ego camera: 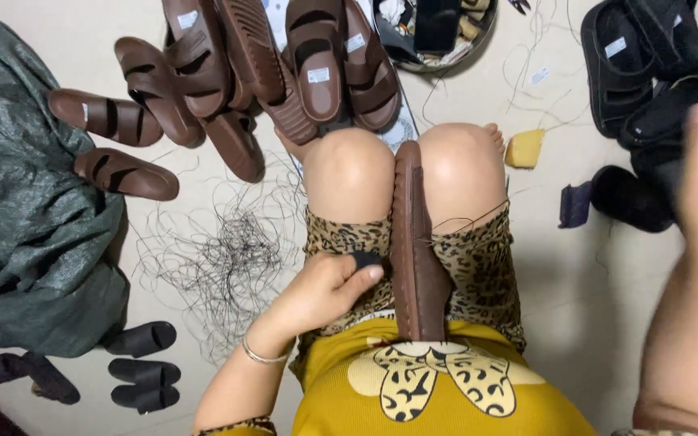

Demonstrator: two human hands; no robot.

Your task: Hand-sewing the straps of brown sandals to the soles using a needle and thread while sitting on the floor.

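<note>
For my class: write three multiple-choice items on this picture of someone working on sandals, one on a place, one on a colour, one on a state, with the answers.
1. Where is the brown sandal being worked on?
A. clamped between the knees
B. on the green cloth
C. in the round tray

2. What colour are the piled sandals ahead of the knees?
A. black
B. brown
C. yellow

3. What is the left hand doing?
A. lying flat on the floor
B. pinching a small dark piece
C. holding scissors

Answers: 1 A, it stands on edge between both knees. 2 B, all in that pile are brown. 3 B, its fingers close on a dark piece beside the sandal.

Pale floor (203, 165) bears brown sandals (127, 173), tangled thread (228, 258), green cloth (26, 210).
</note>
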